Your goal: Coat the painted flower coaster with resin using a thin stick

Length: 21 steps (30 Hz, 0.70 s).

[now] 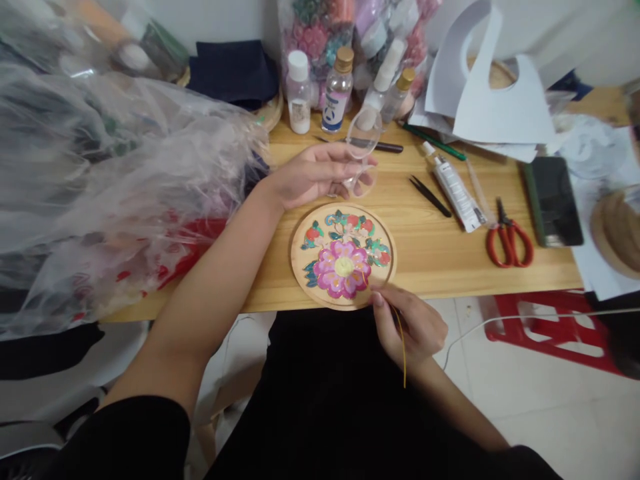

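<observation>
A round wooden plaque [301,280] lies at the table's front edge, bearing a pink flower [333,283] with a pale yellow centre and smaller red and green blooms above it. Just beyond it, my left hand [320,172] is closed on a small clear plastic container [365,137], whose round lid seems to be tipped up. What is inside the container I cannot make out. At the plaque's lower right edge, my right hand [413,327] pinches a thin golden wire [403,347]. One end of the wire reaches over the flower; the other hangs below the hand.
Right of the plaque lie black tweezers [430,197], a white tube [457,193], red-handled pliers [510,240] and a phone [555,200]. Small bottles [337,90] stand behind, near white paper cut-outs [500,100]. Clear plastic bags [125,173] cover the left side.
</observation>
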Motion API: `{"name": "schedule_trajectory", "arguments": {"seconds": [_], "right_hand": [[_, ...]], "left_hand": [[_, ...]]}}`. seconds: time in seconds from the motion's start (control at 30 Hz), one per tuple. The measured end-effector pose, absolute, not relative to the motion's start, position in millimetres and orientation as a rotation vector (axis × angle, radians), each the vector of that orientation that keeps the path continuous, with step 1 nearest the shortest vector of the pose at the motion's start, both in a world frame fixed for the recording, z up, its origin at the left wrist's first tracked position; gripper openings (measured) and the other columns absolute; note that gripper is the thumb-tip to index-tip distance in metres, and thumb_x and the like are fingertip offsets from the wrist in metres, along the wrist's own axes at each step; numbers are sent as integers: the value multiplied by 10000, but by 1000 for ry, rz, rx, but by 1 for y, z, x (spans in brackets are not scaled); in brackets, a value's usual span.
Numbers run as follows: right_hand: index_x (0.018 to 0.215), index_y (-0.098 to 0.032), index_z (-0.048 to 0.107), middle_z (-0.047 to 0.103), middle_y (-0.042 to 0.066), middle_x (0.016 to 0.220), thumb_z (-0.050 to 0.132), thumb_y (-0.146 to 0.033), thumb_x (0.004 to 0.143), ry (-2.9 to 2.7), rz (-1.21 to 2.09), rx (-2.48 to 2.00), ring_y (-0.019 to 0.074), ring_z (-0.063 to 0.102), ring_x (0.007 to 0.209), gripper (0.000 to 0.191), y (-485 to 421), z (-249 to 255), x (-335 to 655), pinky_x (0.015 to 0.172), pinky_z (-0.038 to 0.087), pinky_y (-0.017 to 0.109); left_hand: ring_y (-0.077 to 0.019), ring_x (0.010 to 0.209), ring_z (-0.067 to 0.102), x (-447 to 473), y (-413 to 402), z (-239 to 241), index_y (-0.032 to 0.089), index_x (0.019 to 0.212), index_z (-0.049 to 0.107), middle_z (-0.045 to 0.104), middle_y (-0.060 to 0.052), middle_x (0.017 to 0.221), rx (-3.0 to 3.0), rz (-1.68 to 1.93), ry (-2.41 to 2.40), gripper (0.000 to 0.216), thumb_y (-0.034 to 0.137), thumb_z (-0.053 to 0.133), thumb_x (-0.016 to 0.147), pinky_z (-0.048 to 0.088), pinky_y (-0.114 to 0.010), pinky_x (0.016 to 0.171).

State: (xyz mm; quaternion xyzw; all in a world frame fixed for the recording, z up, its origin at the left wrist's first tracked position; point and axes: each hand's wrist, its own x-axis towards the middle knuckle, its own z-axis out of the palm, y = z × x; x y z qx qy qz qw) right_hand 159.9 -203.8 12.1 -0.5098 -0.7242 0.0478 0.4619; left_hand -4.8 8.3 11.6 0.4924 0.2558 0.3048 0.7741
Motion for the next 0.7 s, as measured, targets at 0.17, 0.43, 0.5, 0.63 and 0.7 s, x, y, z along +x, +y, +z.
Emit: {"name": "schedule_trajectory", "arguments": {"seconds": [0.17,0.43,0.5,0.63,0.7], "right_hand": [[974,-151,662,675,48,769,694,-37,781,-1944,162,-1140,137,588,672,226,-194,20,152,575,485,283],[928,-177,686,635,31,780,696,-130,816,-2107,142,-1161,158,534,729,122,-177,21,134,635,447,322],[929,-177,685,635,29,776,705,-129,810,-2108,167,-1162,160,541,739,130,-177,19,133,642,448,324],[937,-192,687,648,30,790,709,-119,798,-2109,175,-1173,167,560,751,158,-178,15,133,643,446,328],[944,-204,683,649,28,797,709,-119,796,-2118,173,-1178,166,557,741,173,-178,14,133,635,442,328]], "left_hand": [[-98,802,716,-4,7,15,137,1021,675,708,9,858,1074,647,555,189,203,650,845,524,-188,689],[-80,738,682,-5,8,13,95,1039,669,721,-32,884,1005,650,454,187,104,595,867,490,-216,699],[-72,740,677,-5,7,15,87,1072,656,717,-25,874,1001,639,466,212,87,576,877,492,-233,751],[-45,699,668,-5,6,21,91,1080,644,709,14,818,1013,606,535,212,89,549,890,474,-197,718],[-47,688,670,-5,6,23,94,1028,649,714,21,801,994,605,512,171,95,564,879,459,-177,651]]}}
